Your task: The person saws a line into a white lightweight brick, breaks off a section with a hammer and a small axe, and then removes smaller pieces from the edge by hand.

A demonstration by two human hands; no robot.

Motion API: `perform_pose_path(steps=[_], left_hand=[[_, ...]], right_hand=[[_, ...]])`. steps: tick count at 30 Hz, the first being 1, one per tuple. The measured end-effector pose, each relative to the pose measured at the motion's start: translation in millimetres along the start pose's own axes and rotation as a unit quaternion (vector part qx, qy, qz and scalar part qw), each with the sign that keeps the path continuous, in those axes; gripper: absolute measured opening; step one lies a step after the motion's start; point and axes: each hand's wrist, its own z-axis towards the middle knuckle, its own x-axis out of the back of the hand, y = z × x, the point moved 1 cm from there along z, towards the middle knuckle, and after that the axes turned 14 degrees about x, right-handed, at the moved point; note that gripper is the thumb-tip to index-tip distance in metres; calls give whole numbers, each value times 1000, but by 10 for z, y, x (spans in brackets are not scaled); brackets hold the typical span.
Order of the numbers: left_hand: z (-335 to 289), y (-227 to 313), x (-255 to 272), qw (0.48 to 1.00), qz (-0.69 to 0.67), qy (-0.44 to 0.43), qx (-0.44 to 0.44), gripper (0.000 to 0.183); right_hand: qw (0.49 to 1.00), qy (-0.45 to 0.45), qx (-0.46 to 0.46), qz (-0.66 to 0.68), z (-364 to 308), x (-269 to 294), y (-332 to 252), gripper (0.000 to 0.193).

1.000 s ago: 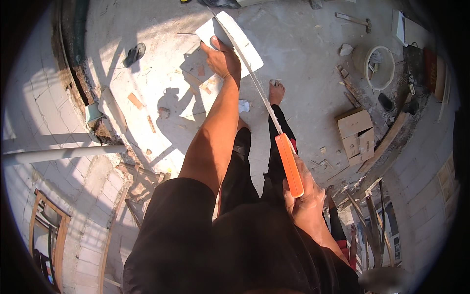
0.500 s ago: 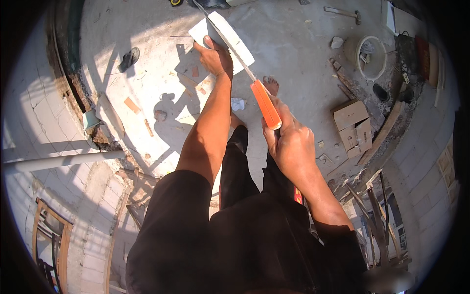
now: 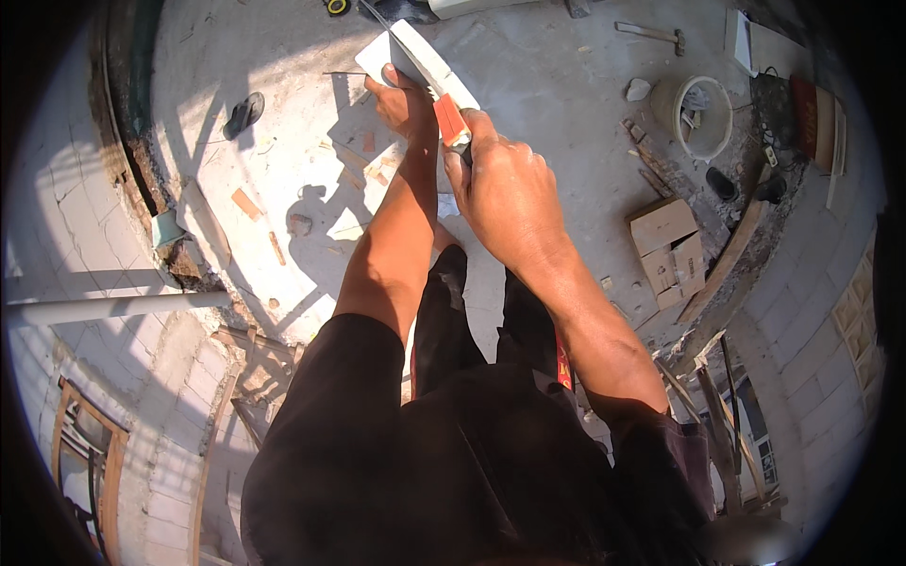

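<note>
A handsaw with an orange handle is in my right hand, its fingers wrapped round the grip. The blade runs away from me to the upper left and lies in a white block, with block on both sides of it. My left hand presses on the near left side of the block, thumb on top and fingers bent at its edge. Part of the blade is hidden by the block, and the end of the grip by my right hand.
A hammer lies at the far right, near a whitish bucket with scraps in it. Nearer stands a cardboard box. A dark sandal lies on the left. Wood scraps litter the concrete floor.
My right hand has pushed the saw forward and left, so its handle is now close to the block and my left hand. The left hand keeps its hold.
</note>
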Motion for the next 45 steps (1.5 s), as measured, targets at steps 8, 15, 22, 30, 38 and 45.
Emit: perform_pose_path(steps=[8,15,22,30,38,45], left_hand=[[156,-51,-85,996,58,0,-65,65],[82,-26,23,999,21,-9,-36,56],[57,-16,-9,998,35,18,-53,66],[146,-128,88,998,20,7,-59,65],[7,-68,-16,996,54,30,-68,59],[82,-182,59,998,22,40,-32,53]], right_hand=[[996,53,34,67,-1428,441,-46,51],[999,35,18,36,-90,-69,34,44],[996,23,-23,87,-1298,394,-143,51],[997,-25,-9,68,-535,32,-93,46],[998,-13,-4,56,-270,137,57,41],[994,5,1,106,-1257,114,158,48]])
